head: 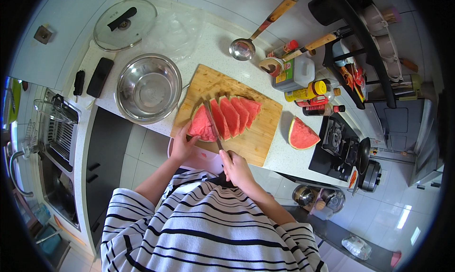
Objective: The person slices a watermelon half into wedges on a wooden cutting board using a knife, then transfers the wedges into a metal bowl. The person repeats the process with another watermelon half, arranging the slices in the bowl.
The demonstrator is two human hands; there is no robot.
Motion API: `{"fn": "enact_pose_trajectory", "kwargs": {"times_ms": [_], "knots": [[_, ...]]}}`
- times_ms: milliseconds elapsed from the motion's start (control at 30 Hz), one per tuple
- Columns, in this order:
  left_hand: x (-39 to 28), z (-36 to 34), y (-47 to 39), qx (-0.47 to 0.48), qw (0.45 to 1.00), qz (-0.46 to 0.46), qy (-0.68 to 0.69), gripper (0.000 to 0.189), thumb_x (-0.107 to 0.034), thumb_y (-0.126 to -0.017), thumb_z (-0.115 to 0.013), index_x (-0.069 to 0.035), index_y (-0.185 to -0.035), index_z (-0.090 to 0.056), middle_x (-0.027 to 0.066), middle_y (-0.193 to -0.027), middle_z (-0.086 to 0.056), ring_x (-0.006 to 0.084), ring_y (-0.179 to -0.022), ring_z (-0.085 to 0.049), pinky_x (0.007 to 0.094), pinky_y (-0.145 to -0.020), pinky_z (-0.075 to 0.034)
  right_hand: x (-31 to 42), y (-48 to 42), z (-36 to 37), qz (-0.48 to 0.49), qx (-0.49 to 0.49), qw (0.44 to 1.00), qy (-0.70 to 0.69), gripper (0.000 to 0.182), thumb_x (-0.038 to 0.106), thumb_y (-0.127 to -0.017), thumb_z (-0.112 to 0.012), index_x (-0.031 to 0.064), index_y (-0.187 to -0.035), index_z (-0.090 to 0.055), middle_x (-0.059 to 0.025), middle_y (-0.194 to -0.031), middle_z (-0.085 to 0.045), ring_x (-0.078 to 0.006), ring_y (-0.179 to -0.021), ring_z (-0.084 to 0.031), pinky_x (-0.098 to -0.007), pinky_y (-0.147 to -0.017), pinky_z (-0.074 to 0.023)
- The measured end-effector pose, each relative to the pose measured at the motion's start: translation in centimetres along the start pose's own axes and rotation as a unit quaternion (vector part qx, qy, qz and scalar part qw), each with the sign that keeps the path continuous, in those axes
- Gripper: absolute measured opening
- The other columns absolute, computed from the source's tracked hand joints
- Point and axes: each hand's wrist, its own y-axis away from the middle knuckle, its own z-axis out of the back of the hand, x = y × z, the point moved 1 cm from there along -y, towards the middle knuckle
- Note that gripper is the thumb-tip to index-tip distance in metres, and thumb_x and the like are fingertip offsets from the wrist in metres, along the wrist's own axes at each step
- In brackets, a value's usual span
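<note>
On a wooden cutting board (259,144) lie several watermelon slices (229,115), leaning in a row. My right hand (236,167) grips the handle of a kitchen knife (213,121), whose blade stands between the leftmost watermelon piece (202,126) and the slices beside it. My left hand (183,144) holds that leftmost piece at its lower left side. A separate watermelon wedge (302,134) rests on the counter to the right of the board. Left of the board sits a stainless steel bowl (149,89) with nothing seen in it.
A pink bin (202,160) stands below the board's near edge. A glass lid (124,25), a plastic bag (174,32) and a black phone (100,77) lie at the back left. A ladle (242,49) hangs above bottles (305,91); a gas stove (334,144) is at right.
</note>
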Motion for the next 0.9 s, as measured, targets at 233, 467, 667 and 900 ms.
{"fn": "enact_pose_trajectory", "kwargs": {"times_ms": [233, 467, 667, 900], "knots": [[0.2, -0.1, -0.2, 0.004, 1.000, 0.009, 0.020, 0.059, -0.011, -0.076, -0.073, 0.000, -0.128, -0.048, 0.0170, -0.113, -0.059, 0.0249, -0.099, -0.060, 0.0323, -0.084, -0.048, -0.5, -2.6, -0.5, -0.040, 0.028, 0.999, 0.005, 0.053, 0.046, -0.095, -0.041, -0.0015, -0.078, -0.054, -0.0069, -0.051, -0.050, -0.0164, -0.037, -0.050, -0.0294, -0.039, -0.0408], [0.6, 0.0, -0.6, 0.033, 0.995, 0.077, 0.047, 0.062, -0.012, -0.074, -0.074, 0.002, -0.129, -0.048, 0.0205, -0.116, -0.057, 0.0299, -0.103, -0.059, 0.0343, -0.088, -0.047, -0.8, -4.2, -0.6, -0.062, 0.055, 0.997, -0.009, 0.056, 0.048, -0.095, -0.040, -0.0022, -0.073, -0.053, -0.0080, -0.050, -0.050, -0.0181, -0.035, -0.051, -0.0301, -0.038, -0.0416], [0.9, -0.1, -0.4, 0.018, 1.000, 0.008, -0.005, 0.057, -0.008, -0.072, -0.073, 0.001, -0.124, -0.052, 0.0164, -0.106, -0.059, 0.0267, -0.094, -0.061, 0.0335, -0.081, -0.049, -3.1, -5.5, -1.6, -0.065, 0.030, 0.997, 0.016, 0.055, 0.047, -0.095, -0.041, 0.0001, -0.071, -0.053, -0.0061, -0.047, -0.049, -0.0169, -0.035, -0.050, -0.0298, -0.038, -0.0408], [0.3, 0.2, -0.2, 0.010, 0.999, 0.005, -0.041, 0.059, -0.015, -0.073, -0.074, 0.000, -0.125, -0.051, 0.0204, -0.111, -0.057, 0.0363, -0.101, -0.057, 0.0387, -0.086, -0.047, -6.0, -6.5, -2.4, -0.034, -0.030, 0.996, 0.076, 0.056, 0.051, -0.092, -0.042, 0.0000, -0.077, -0.061, -0.0197, -0.060, -0.060, -0.0341, -0.053, -0.061, -0.0425, -0.057, -0.0494]]}}
